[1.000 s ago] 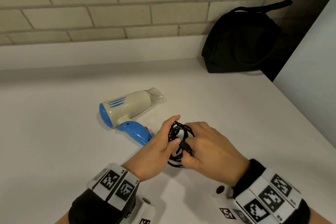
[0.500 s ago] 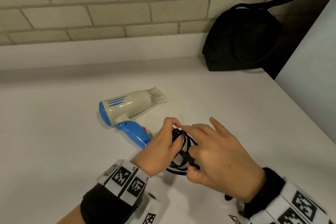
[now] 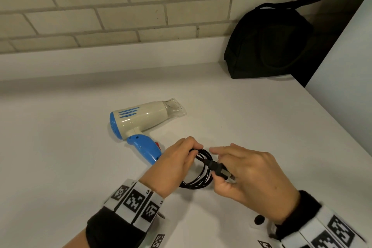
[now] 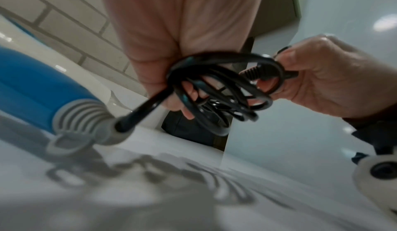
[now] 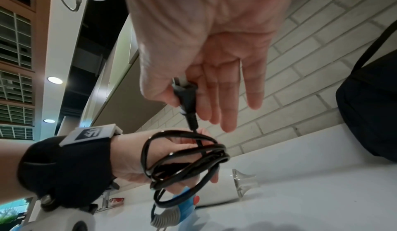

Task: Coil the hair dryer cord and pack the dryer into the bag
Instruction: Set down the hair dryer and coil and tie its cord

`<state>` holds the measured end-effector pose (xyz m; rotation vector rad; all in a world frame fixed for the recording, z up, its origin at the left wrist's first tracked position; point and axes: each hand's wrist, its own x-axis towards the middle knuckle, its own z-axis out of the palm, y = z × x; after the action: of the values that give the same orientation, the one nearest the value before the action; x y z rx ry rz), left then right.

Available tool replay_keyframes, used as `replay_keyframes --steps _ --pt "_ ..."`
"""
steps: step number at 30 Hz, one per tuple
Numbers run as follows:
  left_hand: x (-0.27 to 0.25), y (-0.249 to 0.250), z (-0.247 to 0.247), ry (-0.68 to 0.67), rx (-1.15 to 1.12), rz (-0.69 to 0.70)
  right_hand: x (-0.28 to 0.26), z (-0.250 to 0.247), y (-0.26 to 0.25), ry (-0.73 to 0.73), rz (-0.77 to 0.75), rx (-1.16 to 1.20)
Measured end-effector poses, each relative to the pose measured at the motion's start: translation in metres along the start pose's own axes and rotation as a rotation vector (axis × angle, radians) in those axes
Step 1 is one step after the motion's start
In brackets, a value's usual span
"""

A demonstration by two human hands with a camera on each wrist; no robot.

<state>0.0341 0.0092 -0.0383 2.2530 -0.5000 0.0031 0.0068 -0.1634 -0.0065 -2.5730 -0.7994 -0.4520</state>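
The cream and blue hair dryer (image 3: 141,121) lies on its side on the white counter (image 3: 60,157), nozzle pointing right. Its black cord (image 3: 198,184) is wound into a small coil (image 5: 184,160) just in front of the blue handle (image 4: 41,97). My left hand (image 3: 177,164) grips the coil with curled fingers. My right hand (image 3: 247,175) pinches the black plug (image 3: 218,170) between thumb and forefinger, the other fingers straight; the plug (image 5: 185,95) sticks through the loops. The black bag (image 3: 269,40) stands at the back right against the wall.
A brick wall (image 3: 120,6) runs behind the counter's raised back ledge (image 3: 100,62). A white panel (image 3: 346,70) rises on the right beside the bag, and the counter's right edge runs diagonally below it.
My right hand has pulled the plug out to the right through the coil, and its fingers have spread. The left hand keeps its grip on the loops. The dryer has not moved.
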Motion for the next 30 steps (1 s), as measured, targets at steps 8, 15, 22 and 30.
replay_keyframes --steps 8,15,22,30 --pt "-0.004 0.001 -0.001 -0.132 0.043 -0.088 0.012 -0.008 0.003 -0.087 -0.030 0.046" --pt "-0.010 -0.001 -0.015 -0.093 -0.339 -0.228 0.024 -0.002 0.021 0.075 0.246 0.494" --pt "-0.007 0.004 -0.002 -0.081 -0.274 -0.170 0.024 -0.002 0.013 0.063 0.206 0.589" --pt "-0.005 -0.006 0.015 -0.183 -0.074 -0.122 0.025 -0.008 -0.004 -0.160 -0.047 0.243"
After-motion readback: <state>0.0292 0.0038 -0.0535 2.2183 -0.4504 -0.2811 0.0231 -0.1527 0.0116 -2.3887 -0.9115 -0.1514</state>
